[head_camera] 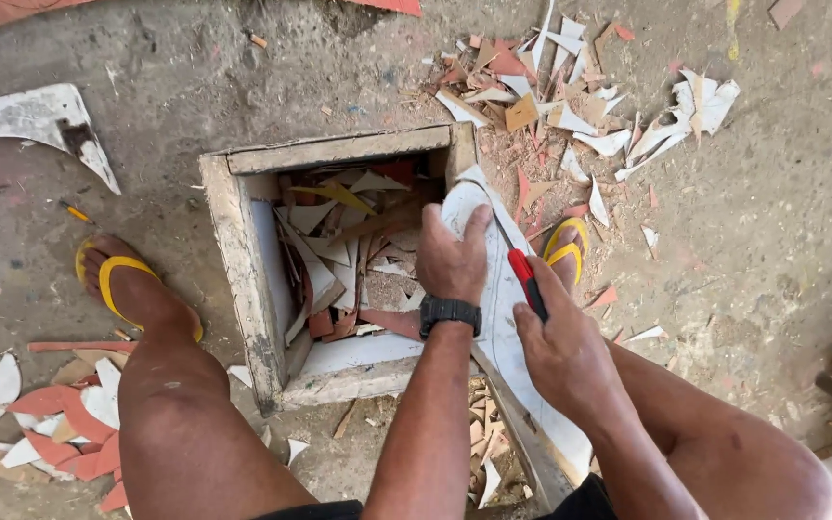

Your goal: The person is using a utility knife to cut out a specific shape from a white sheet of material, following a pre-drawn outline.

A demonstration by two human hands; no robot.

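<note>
Head view: a white sole-shaped sheet lies along the right rim of a worn wooden box, running from the box's far corner back toward the person. The left hand presses flat on its upper end, fingers spread, wearing a black watch. The right hand is closed around a red-handled cutter set against the sheet. Offcuts fill the box; more scraps litter the concrete floor.
</note>
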